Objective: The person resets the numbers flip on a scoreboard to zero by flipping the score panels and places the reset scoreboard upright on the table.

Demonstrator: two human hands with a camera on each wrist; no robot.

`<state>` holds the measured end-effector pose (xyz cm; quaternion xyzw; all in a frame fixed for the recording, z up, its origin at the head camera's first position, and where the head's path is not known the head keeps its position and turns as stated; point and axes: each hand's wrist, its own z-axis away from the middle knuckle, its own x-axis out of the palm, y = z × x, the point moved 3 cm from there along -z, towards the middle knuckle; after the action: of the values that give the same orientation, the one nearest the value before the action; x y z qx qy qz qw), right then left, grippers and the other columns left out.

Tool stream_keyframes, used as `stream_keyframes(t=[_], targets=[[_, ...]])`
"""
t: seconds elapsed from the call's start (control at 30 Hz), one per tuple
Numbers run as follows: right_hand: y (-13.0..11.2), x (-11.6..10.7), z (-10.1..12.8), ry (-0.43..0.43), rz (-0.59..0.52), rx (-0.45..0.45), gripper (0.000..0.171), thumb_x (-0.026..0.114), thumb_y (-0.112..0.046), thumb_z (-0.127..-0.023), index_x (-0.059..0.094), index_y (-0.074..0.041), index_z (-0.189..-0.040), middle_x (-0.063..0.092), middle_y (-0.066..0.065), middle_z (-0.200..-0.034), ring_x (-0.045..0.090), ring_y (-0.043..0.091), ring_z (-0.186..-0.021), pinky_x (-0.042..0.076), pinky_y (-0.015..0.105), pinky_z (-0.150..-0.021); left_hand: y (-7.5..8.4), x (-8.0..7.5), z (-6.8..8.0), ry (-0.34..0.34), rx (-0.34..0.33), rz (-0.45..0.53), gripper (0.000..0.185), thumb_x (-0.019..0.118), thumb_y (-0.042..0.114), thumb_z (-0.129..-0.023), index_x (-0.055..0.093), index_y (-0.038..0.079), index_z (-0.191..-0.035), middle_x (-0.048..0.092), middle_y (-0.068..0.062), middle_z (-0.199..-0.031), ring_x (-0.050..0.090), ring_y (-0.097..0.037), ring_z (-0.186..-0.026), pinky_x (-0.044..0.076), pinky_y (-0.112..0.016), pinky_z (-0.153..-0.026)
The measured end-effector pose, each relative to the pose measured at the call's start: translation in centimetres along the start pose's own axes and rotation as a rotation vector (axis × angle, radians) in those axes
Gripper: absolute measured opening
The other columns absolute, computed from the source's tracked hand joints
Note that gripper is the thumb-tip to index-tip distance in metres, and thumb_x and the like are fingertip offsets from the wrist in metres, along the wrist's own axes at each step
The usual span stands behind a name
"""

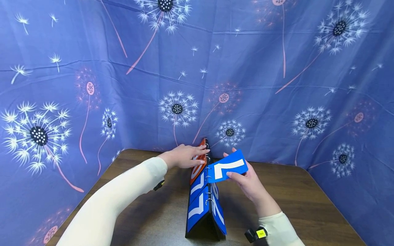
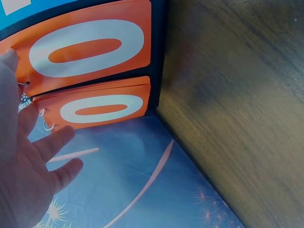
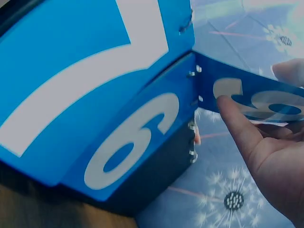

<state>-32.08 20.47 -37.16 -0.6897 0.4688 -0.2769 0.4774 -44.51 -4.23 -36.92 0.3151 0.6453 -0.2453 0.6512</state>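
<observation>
A tabletop flip scoreboard (image 1: pixel 188 225) stands like a tent, with blue and orange number cards hung on metal rings along its top. My right hand (image 1: pixel 250 182) pinches a blue number card (image 1: pixel 218 176) between thumb and fingers, lifted out to the right and still on its rings. That card shows a white 7 in the head view; a curved digit is on the face seen in the right wrist view. At the far end, my left hand (image 1: pixel 186 156) rests across the top with fingers spread, over the orange cards (image 2: pixel 90 28) marked 0.
The scoreboard stands on a brown wooden table (image 1: pixel 147 212). Behind and along the sides hangs a blue cloth (image 1: pixel 138 102) printed with dandelions, close to the scoreboard's far end. A small dark device with a yellow label (image 1: pixel 261 233) is on the right wrist.
</observation>
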Motion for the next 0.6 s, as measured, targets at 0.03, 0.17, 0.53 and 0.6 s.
stream_keyframes(t=[0.03, 0.17, 0.53, 0.6], targets=[[0.0, 0.2, -0.1, 0.0, 0.016, -0.008, 0.085, 0.058, 0.001, -0.099, 0.01, -0.018, -0.167, 0.021, 0.029, -0.168, 0.059, 0.015, -0.133, 0.057, 0.032, -0.099, 0.0, 0.0, 0.0, 0.0, -0.002, -0.001, 0.066, 0.039, 0.068, -0.102, 0.025, 0.043, -0.162, 0.017, 0.011, -0.173, 0.04, -0.028, -0.153, 0.031, -0.068, -0.119], [-0.4, 1.2, -0.8, -0.012, 0.137, -0.035, 0.08, 0.062, -0.002, -0.099, 0.02, -0.02, -0.165, 0.033, 0.019, -0.167, 0.058, 0.019, -0.136, 0.055, 0.027, -0.102, -0.1, 0.1, -0.1, -0.001, -0.009, -0.003, 0.066, 0.039, 0.069, -0.101, 0.023, 0.047, -0.161, 0.017, 0.012, -0.173, 0.039, -0.027, -0.153, 0.03, -0.068, -0.119], [-2.1, 5.0, -3.6, -0.199, 0.495, -0.169, 0.049, 0.057, 0.0, -0.098, 0.057, -0.007, -0.147, 0.064, 0.02, -0.14, 0.065, 0.009, -0.102, 0.056, 0.022, -0.087, 0.0, -0.1, 0.1, 0.021, 0.004, 0.025, 0.064, 0.043, 0.066, -0.102, 0.032, 0.043, -0.16, 0.024, 0.009, -0.172, 0.04, -0.025, -0.153, 0.032, -0.067, -0.118], [-2.1, 5.5, -3.8, -0.223, 0.545, -0.179, 0.05, 0.058, -0.001, -0.097, 0.059, -0.012, -0.146, 0.065, 0.012, -0.141, 0.062, 0.007, -0.094, 0.054, 0.02, -0.078, 0.1, -0.2, 0.0, 0.015, 0.007, 0.051, 0.063, 0.049, 0.059, -0.102, 0.031, 0.043, -0.16, 0.024, 0.009, -0.172, 0.049, -0.027, -0.146, 0.04, -0.062, -0.113]])
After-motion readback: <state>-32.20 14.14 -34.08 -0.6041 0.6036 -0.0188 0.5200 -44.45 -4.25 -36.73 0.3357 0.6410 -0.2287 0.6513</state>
